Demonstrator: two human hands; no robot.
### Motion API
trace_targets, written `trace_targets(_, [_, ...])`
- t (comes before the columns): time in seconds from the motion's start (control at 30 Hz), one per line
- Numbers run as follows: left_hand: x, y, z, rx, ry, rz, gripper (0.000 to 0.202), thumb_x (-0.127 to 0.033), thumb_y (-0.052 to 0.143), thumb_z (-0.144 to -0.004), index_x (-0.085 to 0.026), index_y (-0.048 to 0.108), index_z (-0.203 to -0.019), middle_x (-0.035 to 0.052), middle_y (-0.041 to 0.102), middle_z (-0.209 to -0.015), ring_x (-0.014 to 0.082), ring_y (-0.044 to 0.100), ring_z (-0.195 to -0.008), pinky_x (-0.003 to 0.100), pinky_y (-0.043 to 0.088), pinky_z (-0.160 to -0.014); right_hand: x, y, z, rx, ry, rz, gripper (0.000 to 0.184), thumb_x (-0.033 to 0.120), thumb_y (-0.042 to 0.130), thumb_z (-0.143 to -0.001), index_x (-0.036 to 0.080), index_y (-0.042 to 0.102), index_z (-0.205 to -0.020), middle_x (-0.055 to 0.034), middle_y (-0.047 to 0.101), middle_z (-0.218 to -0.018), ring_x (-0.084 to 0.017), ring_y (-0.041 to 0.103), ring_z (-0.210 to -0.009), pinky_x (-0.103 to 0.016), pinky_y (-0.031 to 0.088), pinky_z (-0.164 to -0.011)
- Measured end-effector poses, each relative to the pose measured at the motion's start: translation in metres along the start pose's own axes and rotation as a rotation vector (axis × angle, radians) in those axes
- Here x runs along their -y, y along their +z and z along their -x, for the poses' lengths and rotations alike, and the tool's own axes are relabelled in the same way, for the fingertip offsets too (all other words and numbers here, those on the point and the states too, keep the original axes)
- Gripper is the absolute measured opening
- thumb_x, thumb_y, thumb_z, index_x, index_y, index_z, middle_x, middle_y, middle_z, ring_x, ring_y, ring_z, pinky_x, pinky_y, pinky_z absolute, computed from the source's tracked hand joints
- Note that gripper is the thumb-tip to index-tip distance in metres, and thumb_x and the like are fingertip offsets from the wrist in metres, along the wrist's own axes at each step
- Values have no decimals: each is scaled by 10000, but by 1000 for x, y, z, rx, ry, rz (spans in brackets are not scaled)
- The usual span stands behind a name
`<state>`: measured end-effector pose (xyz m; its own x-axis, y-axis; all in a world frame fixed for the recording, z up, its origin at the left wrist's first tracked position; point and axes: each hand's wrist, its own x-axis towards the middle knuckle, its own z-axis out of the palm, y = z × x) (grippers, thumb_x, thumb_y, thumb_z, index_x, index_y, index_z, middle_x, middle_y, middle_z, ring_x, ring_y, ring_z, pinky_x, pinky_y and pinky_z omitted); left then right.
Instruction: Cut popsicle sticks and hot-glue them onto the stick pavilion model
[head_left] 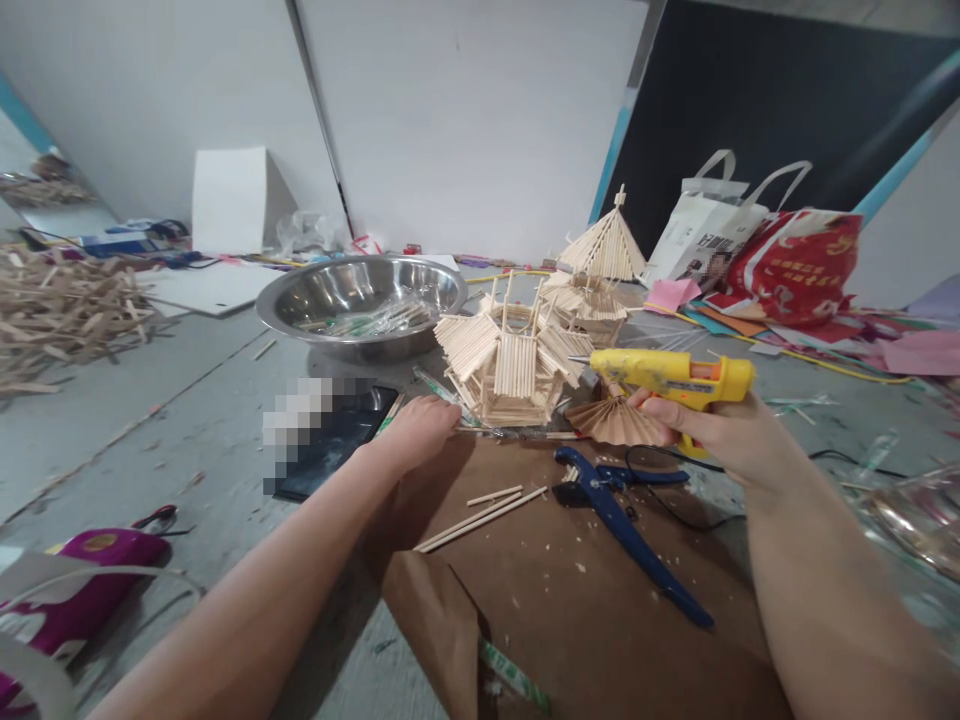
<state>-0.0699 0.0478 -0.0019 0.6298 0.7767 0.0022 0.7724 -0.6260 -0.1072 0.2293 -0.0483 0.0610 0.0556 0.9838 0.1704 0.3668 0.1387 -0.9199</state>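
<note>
Model [516,365] is standing just past the brown sheet [555,620], between the two hands. From afar, I am gripping the glue gun [664,373] with the right hand [709,428], aiming it toward the model; the left hand [421,428] is lying low nearby (whether grasping anything, I cannot tell).

The left forearm [281,580] is bare and smooth, broad at the lower edge of view and tapering to a slim wrist [373,463]; the left hand [420,428] is bare too, with softly rounded knuckles. The right forearm [817,570] is likewise uncovered, widening below a narrow wrist. The right hand [720,430] is bare, its fingers [671,414] slender and partly hidden.
</note>
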Motion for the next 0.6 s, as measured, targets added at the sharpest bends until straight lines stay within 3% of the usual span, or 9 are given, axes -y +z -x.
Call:
trace_targets(0.33, [-1,-3,-2,35,-1,46,160,-209,432,-742,-143,577,-752,101,616,-809,225,541,-833,305,382,-700,1,1,0,-13,17,37,180,390,637,-633,242,635,-736,11,571,-560,-126,484,-450,-269,396,-422])
trace_targets(0.5, [-4,-33,9,117,-65,227,174,-191,386,-737,-162,553,-698,43,592,-667,151,522,-616,249,351,-548,0,-3,0,-43,40,64,197,410,631,-630,230,642,-710,11,568,-545,-128,490,-457,-268,405,-420])
trace_targets(0.6, [-14,-56,17,98,43,503,159,-204,396,-742,-164,549,-727,6,568,-676,104,489,-618,209,347,-556,-2,3,-1,-55,-10,36,170,387,643,-623,227,639,-680,14,563,-516,-134,503,-455,-276,426,-427])
